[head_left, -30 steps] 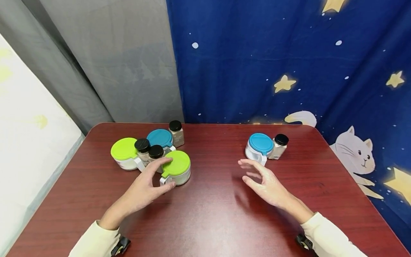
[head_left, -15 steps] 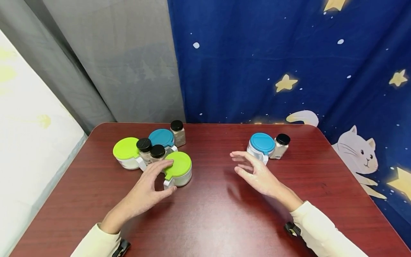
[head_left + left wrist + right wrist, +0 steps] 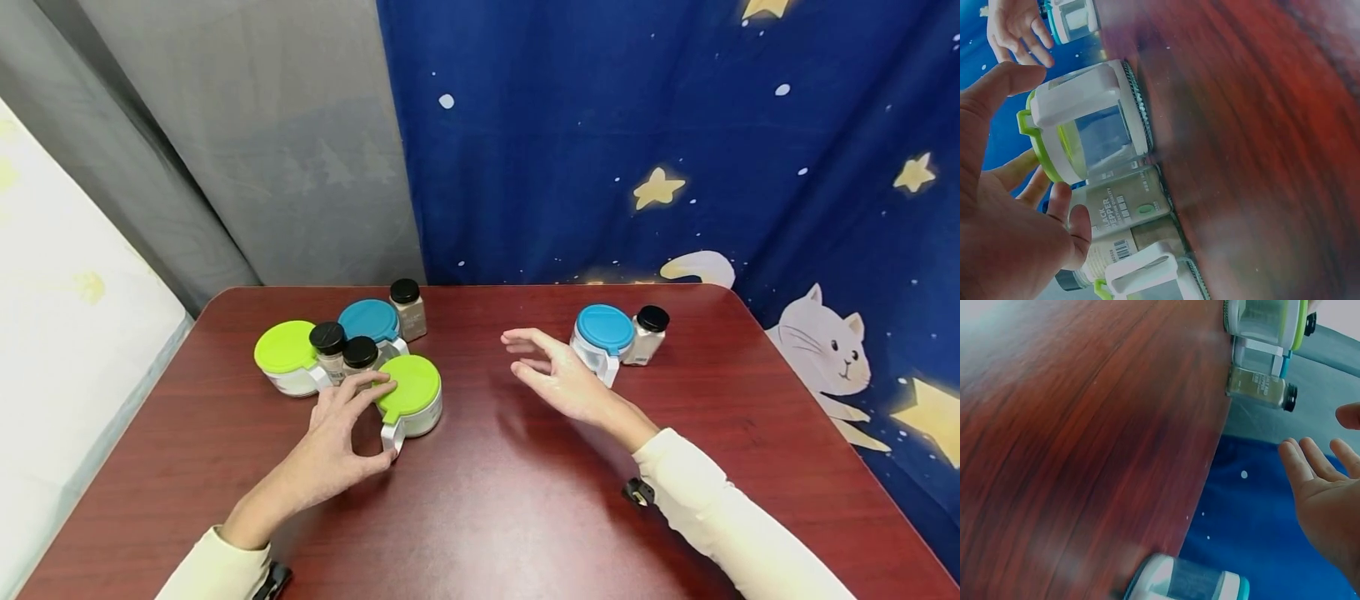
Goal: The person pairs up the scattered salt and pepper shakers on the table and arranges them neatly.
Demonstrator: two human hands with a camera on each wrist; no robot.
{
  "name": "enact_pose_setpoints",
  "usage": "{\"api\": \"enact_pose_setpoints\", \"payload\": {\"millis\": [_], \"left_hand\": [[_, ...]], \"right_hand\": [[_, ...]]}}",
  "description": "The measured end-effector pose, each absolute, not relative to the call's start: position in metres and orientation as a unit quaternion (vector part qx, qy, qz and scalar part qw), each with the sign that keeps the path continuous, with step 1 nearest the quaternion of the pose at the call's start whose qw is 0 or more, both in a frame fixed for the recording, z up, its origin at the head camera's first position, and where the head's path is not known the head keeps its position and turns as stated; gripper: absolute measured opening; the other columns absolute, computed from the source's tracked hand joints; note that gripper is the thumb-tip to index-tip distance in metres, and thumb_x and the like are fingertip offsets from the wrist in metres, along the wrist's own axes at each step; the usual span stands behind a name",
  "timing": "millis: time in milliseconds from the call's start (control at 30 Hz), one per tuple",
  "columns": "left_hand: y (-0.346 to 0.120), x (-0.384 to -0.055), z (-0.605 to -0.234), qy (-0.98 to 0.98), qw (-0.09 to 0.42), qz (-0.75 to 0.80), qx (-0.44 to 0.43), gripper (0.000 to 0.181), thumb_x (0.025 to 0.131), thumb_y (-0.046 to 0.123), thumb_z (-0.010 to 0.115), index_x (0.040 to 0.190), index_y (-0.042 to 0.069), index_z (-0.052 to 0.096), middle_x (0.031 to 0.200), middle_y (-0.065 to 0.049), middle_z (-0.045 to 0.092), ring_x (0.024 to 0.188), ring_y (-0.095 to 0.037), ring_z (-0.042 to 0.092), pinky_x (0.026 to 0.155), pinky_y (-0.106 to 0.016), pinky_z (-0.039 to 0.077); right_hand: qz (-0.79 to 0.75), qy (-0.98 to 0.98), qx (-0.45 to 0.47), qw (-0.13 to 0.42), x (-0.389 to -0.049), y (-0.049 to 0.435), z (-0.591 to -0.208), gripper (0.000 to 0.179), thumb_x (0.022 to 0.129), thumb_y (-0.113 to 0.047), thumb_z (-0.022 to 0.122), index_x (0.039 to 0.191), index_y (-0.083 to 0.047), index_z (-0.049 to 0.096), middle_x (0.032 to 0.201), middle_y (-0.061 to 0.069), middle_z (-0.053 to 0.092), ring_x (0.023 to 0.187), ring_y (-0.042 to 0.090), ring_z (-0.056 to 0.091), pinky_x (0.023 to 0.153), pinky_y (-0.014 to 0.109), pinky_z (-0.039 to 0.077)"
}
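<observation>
My left hand (image 3: 330, 446) is at the front lime-lidded seasoning jar (image 3: 411, 396), fingertips on the lid's left edge and thumb right by its white handle. In the left wrist view the fingers spread loosely behind the lid, with the handle (image 3: 1079, 94) in front. Two black-capped spice bottles (image 3: 328, 340) stand close behind these fingers, one labelled black pepper (image 3: 1122, 203). My right hand (image 3: 558, 375) hovers over the table with relaxed fingers, holding nothing. The nearest thing to it is a blue-lidded jar (image 3: 604, 329), partly behind the wrist.
Another lime-lidded jar (image 3: 287, 350), a blue-lidded jar (image 3: 369, 319) and a tall black-capped bottle (image 3: 408, 310) complete the left cluster. One more black-capped bottle (image 3: 647, 335) touches the right jar. Curtains (image 3: 525, 150) hang behind the reddish table (image 3: 487, 517).
My right hand has moved left and a little farther from me. Under my left hand, the front lime-lidded jar has shifted slightly toward me and its handle has turned.
</observation>
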State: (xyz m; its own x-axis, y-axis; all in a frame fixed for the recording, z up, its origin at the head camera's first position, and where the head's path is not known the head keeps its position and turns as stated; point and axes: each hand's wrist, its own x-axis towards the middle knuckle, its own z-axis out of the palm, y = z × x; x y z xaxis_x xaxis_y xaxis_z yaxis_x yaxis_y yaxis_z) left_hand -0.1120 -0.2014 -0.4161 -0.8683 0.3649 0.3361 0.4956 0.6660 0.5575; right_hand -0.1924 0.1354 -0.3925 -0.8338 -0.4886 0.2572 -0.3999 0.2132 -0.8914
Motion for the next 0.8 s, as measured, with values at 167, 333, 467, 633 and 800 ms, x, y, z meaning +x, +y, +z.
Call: {"api": "enact_pose_setpoints", "payload": {"millis": [167,333,467,633,800], "left_hand": [[-0.201,-0.113,-0.418,-0.909,0.116,-0.323,-0.236,0.080,0.067,0.015,0.092,0.139,0.010,0.057,0.144,-0.002,0.044,0.114,-0.029,0.038,0.087,-0.052,0.031],[-0.199,-0.110,-0.419,-0.913,0.123,-0.314,-0.231,0.079,0.069,0.014,0.091,0.140,0.009,0.056,0.143,-0.004,0.044,0.108,-0.028,0.038,0.085,-0.050,0.031],[-0.197,-0.106,-0.419,-0.913,0.131,-0.309,-0.231,0.075,0.073,0.013,0.089,0.141,0.008,0.057,0.142,-0.006,0.044,0.107,-0.028,0.038,0.084,-0.049,0.030],[-0.197,-0.104,-0.421,-0.913,0.149,-0.299,-0.235,0.075,0.072,0.016,0.090,0.139,0.007,0.058,0.140,-0.007,0.044,0.106,-0.028,0.038,0.084,-0.048,0.030],[-0.197,-0.103,-0.422,-0.909,0.175,-0.288,-0.244,0.075,0.070,0.018,0.092,0.136,0.005,0.060,0.138,-0.008,0.047,0.104,-0.028,0.039,0.084,-0.047,0.030]], "right_hand": [[-0.538,0.792,-0.284,0.048,-0.198,0.122,-0.398,0.041,0.098,-0.001,0.062,0.138,-0.002,0.055,0.137,0.012,0.059,0.127,0.031,0.056,0.103,0.039,0.047],[-0.534,0.792,-0.290,0.055,-0.201,0.111,-0.402,0.040,0.098,-0.003,0.062,0.137,-0.003,0.056,0.137,0.013,0.059,0.128,0.033,0.056,0.102,0.039,0.047],[-0.538,0.788,-0.292,0.060,-0.202,0.105,-0.404,0.038,0.098,-0.002,0.062,0.136,-0.002,0.056,0.136,0.015,0.059,0.128,0.034,0.055,0.103,0.040,0.047],[-0.527,0.795,-0.292,0.066,-0.205,0.097,-0.403,0.037,0.098,-0.002,0.062,0.136,-0.003,0.057,0.136,0.012,0.060,0.127,0.032,0.056,0.102,0.036,0.047],[-0.527,0.792,-0.301,0.070,-0.208,0.088,-0.402,0.037,0.098,-0.002,0.061,0.135,-0.003,0.057,0.136,0.011,0.060,0.126,0.033,0.057,0.102,0.033,0.047]]}}
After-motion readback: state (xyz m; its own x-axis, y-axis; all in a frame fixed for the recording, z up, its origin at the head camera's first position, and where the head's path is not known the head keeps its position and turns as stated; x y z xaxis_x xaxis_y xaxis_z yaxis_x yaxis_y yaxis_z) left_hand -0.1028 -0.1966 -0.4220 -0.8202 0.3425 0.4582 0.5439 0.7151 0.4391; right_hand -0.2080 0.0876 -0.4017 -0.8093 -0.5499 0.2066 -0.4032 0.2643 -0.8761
